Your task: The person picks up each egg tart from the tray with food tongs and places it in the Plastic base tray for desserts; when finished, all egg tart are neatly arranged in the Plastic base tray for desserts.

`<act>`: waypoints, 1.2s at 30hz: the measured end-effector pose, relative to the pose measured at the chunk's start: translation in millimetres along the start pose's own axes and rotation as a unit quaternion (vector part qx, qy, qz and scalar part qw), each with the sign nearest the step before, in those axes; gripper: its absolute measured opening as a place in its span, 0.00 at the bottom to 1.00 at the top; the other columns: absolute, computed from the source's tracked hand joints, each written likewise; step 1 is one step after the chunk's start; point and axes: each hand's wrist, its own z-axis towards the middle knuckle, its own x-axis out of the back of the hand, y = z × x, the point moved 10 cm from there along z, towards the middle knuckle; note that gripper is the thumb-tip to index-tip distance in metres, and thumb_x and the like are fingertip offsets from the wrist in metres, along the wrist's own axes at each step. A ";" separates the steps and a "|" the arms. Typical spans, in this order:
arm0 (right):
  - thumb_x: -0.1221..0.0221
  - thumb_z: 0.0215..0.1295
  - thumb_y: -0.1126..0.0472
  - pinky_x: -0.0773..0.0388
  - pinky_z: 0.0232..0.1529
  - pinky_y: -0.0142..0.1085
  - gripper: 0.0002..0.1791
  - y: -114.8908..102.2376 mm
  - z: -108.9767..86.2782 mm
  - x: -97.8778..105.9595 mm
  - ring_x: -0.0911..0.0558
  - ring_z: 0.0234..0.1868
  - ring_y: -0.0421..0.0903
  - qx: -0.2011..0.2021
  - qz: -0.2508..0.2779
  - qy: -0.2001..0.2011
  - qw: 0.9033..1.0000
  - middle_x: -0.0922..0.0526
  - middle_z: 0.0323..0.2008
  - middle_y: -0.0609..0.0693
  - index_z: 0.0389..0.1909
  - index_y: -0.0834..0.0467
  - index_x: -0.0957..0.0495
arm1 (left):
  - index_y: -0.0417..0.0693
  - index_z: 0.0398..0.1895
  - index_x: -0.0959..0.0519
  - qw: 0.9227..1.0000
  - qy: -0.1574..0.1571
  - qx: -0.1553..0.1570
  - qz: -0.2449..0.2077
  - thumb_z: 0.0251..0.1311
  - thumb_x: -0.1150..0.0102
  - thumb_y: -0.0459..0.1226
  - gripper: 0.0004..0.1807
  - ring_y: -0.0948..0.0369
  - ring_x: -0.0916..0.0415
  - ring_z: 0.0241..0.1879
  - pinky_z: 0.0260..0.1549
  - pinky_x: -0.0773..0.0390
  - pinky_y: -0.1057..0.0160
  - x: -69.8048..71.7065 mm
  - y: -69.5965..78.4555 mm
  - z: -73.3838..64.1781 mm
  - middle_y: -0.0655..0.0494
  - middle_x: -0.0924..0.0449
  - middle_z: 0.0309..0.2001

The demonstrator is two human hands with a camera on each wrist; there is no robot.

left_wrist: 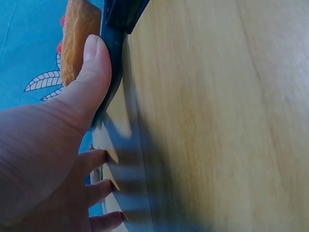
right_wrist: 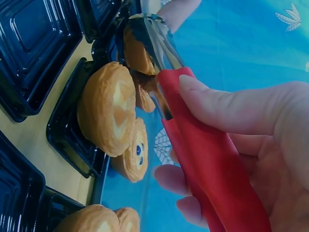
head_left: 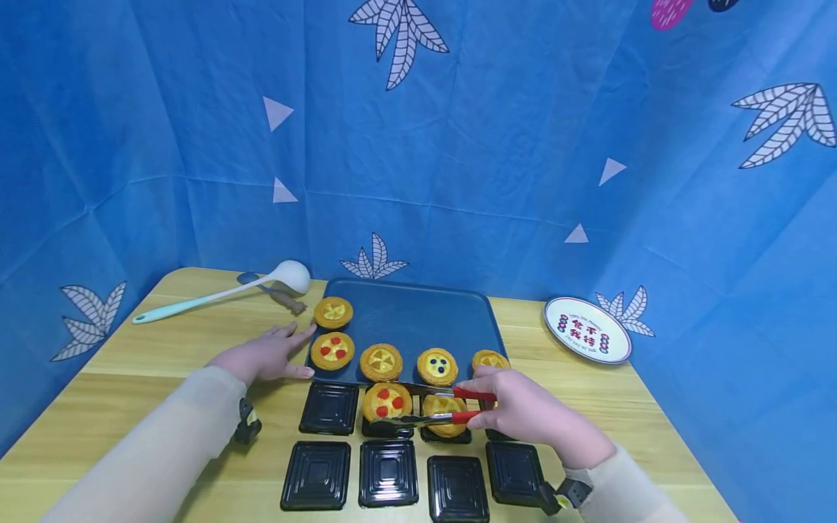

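My right hand (head_left: 519, 403) holds metal tongs (right_wrist: 207, 159) by their red handles, thumb on one side and fingers on the other. The tongs' ends lie on either side of a tart with red toppings (head_left: 387, 402), over a black plastic box (head_left: 387, 432); whether they squeeze it I cannot tell. Another tart (head_left: 445, 415) sits in the neighbouring box, under the tongs. With fingers spread, my left hand (head_left: 271, 354) is at the left edge of a dark blue tray (head_left: 418, 312). Its thumb (left_wrist: 99, 63) touches the tray's rim, close to a red-topped tart (head_left: 333, 351).
Several tarts line the tray's left and near sides. Black boxes (head_left: 389, 476) stand in rows in front of it. A white ladle (head_left: 290, 276) and a dark spoon (head_left: 284, 298) lie at the back left. An oval plate (head_left: 586, 330) is at the back right, by the blue cloth.
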 end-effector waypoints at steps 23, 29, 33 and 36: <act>0.25 0.53 0.54 0.24 0.33 0.38 0.37 -17.8 29.7 72.5 0.24 0.37 0.47 0.019 0.017 0.090 0.996 0.23 0.44 0.46 0.65 0.57 0.25 | 0.47 0.80 0.52 1.000 0.004 0.012 -0.004 0.58 0.42 0.63 0.54 0.27 0.62 0.70 0.62 0.52 0.26 5.8 -4.7 -5.8 0.28 0.59 0.74; 0.27 0.56 0.51 0.26 0.36 0.41 0.39 -19.9 90.6 70.3 0.26 0.40 0.48 -0.021 0.022 0.104 0.994 0.23 0.44 0.47 0.68 0.55 0.28 | 0.48 0.80 0.52 1.000 0.000 0.015 -0.005 0.58 0.41 0.63 0.54 0.27 0.62 0.70 0.62 0.52 0.26 4.2 -5.8 -4.1 0.28 0.59 0.75; 0.28 0.57 0.49 0.23 0.44 0.43 0.39 -14.6 127.8 45.8 0.24 0.46 0.49 -0.063 0.018 0.087 0.994 0.23 0.49 0.48 0.69 0.54 0.28 | 0.48 0.80 0.52 1.000 -0.001 0.015 0.005 0.58 0.42 0.63 0.54 0.28 0.61 0.70 0.63 0.51 0.27 2.5 -4.1 -1.8 0.28 0.59 0.75; 0.28 0.56 0.48 0.22 0.49 0.44 0.39 -10.3 146.2 27.5 0.24 0.51 0.49 -0.094 0.022 0.078 0.992 0.23 0.55 0.50 0.68 0.55 0.28 | 0.48 0.80 0.51 1.000 -0.003 0.016 0.009 0.58 0.42 0.64 0.54 0.28 0.60 0.70 0.63 0.51 0.28 1.1 -3.3 -0.5 0.28 0.58 0.74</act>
